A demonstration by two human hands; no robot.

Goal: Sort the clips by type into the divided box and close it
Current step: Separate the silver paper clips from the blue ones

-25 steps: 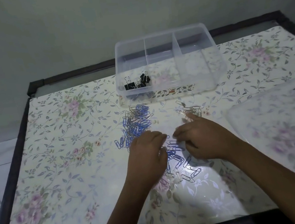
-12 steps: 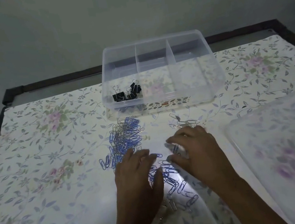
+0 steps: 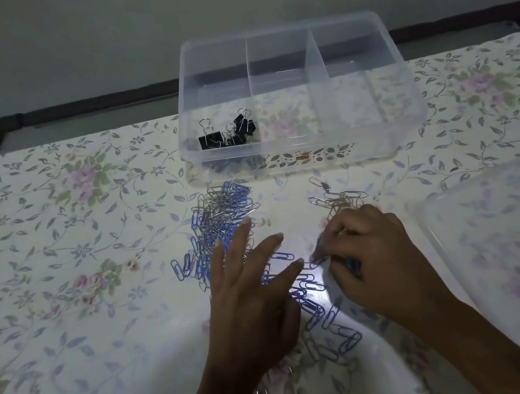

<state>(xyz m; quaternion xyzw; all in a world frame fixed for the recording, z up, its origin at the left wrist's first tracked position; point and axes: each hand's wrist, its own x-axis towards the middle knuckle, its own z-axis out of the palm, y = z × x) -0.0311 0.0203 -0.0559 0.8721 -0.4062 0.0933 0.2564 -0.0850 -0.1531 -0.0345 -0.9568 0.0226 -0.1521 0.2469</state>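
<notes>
Now both hands are low over the loose paper clips, just in front of the open divided box (image 3: 403, 86).

Fingers spread and straight, the left hand (image 3: 248, 292) lies flat on the scatter, its fingertips reaching into a mixed heap (image 3: 221, 215) of blue and silver clips; the right hand (image 3: 374, 261) is curled, thumb and forefinger pinching some of the blue paper clips (image 3: 313, 299) that trail across the table (image 3: 60, 258) between the two hands. A small cluster of silver paper clips (image 3: 339, 199) lies just beyond the right hand's knuckles. The clear box stands at the far side of the floral table cover, with black binder clips (image 3: 226, 133) in its left compartment. Its lid (image 3: 509, 245) lies separately at the right edge, apart from the box.
</notes>
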